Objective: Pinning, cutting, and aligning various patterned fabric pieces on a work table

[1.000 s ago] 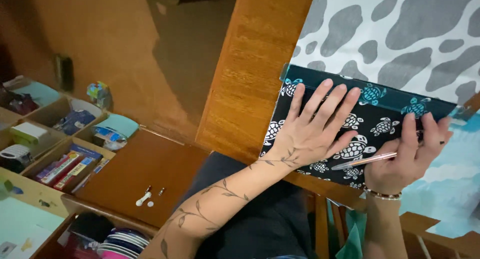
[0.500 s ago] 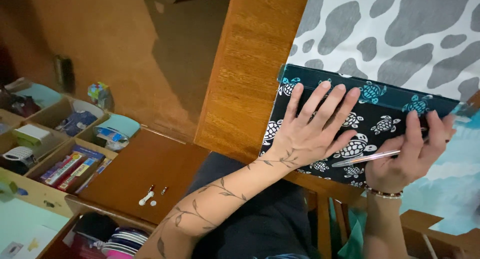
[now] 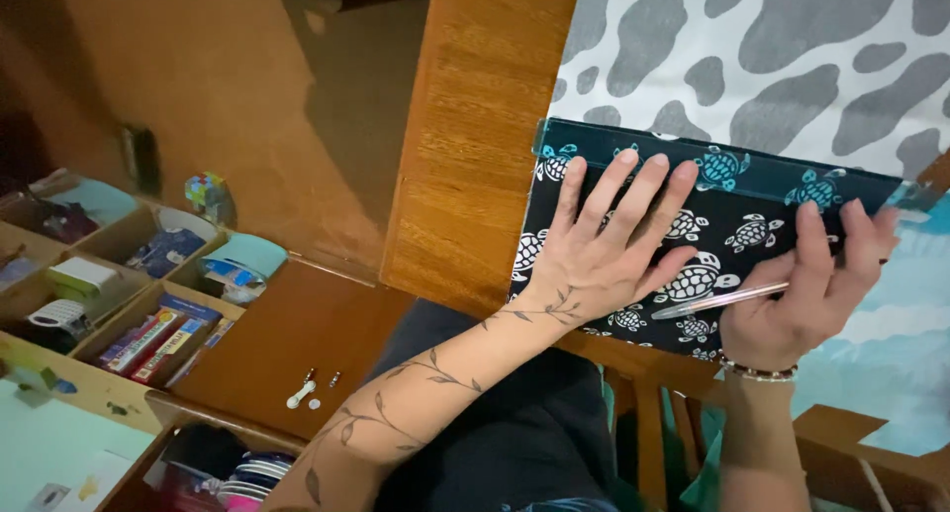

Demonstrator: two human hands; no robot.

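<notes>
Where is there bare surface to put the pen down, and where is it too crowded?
Bare room: the brown board between the compartment tray and the wooden table edge, apart from small white bits. The grey-spotted cloth above the turtle fabric is also bare. Crowded: the tray, and the fabric under the left hand and right hand.

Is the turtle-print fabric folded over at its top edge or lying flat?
Folded: the turtle-print fabric shows a turned-over band along its top edge, pressed flat by the left hand.
</notes>
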